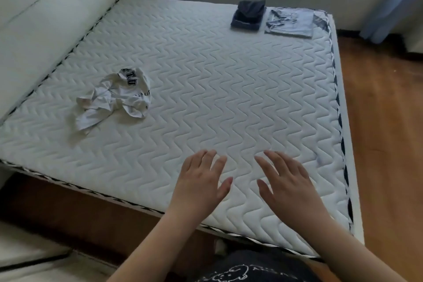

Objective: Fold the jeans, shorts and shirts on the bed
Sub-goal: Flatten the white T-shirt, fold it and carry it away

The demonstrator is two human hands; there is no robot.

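While dark folded pile [248, 16] and folded blue shirt [290, 22] sit at far corner of bed [206, 80], left hand [201, 181] and right hand [286, 181] hover empty, fingers spread. Crumpled white shirt [114, 98] lies well left, unfolded; likely next: reach, spread flat.

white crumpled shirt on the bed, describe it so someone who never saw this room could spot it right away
Start from the white quilted mattress and look to its left side, near the padded white headboard. There lies the crumpled white shirt with dark block letters, alone and unfolded. The dark navy folded garment and the light blue folded shirt lie at the far right corner, flat and neat.
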